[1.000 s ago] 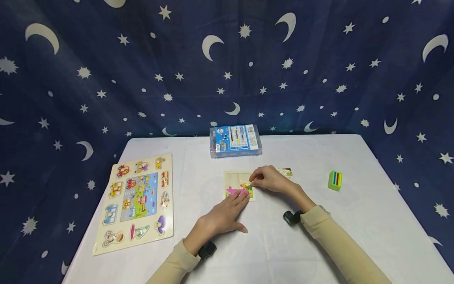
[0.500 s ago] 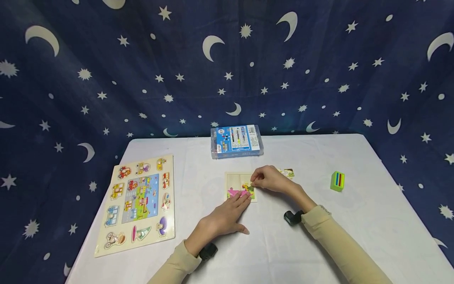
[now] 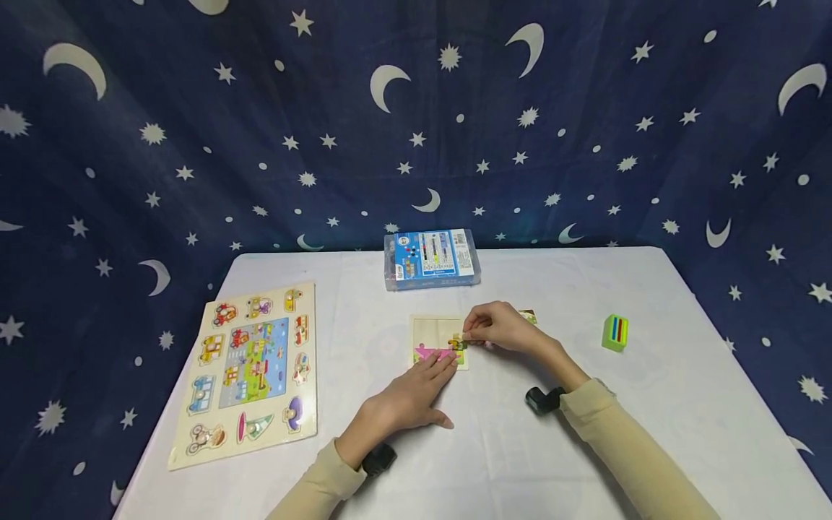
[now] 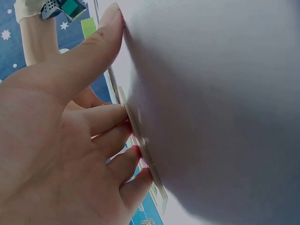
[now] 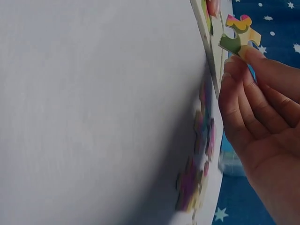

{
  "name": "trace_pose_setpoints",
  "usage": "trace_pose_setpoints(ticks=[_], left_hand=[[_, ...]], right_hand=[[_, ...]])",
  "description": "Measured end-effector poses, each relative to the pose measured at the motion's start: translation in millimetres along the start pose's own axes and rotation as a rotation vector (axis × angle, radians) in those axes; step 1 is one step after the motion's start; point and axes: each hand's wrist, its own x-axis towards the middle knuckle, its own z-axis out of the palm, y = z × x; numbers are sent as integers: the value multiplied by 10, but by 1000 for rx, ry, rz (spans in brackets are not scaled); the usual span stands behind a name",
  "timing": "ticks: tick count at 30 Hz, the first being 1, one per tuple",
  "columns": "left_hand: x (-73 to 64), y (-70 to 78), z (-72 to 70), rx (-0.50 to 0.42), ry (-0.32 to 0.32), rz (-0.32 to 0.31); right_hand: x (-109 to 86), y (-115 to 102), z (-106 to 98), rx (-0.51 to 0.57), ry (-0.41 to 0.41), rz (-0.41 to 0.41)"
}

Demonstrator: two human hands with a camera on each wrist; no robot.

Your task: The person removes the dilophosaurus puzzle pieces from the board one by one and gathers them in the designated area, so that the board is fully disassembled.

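Note:
Between thumb and fingertips, my right hand (image 3: 503, 326) pinches a jigsaw piece (image 5: 241, 35) in yellow, green and pink. In the right wrist view the piece is tilted and raised above the tabletop, close to the puzzle board. That small wooden puzzle board (image 3: 425, 327) lies mid-table, with pink and green pieces (image 3: 427, 352) along its near side and bare wood at its far side. The fingers of my left hand (image 3: 412, 396) lie nearly straight over the board's near edge, with the thumb spread out. They hide part of the pink piece.
Several loose jigsaw pieces (image 5: 204, 126) lie right of the board, mostly behind my right hand in the head view. A large vehicle peg puzzle (image 3: 302, 419) is at left. A blue-labelled plastic box (image 3: 432, 258) stands behind; a green striped block (image 3: 614, 333) sits at right.
My right hand and the pinched jigsaw piece have shifted slightly to the right, and the right forearm has moved right too. My left hand stays in place on the board.

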Motion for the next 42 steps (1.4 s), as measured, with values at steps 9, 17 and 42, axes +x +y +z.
trace_pose_setpoints(ticks=[9,17,42], left_hand=[[14,-9,15,6,10,9],[21,-17,15,3,9,1],[22,3,41,-18,9,-9]], right_hand=[[-154,100,-191,28,56,53],[-292,192,-378,-4,106,75],[-680,720,-775,-56,114,191]])
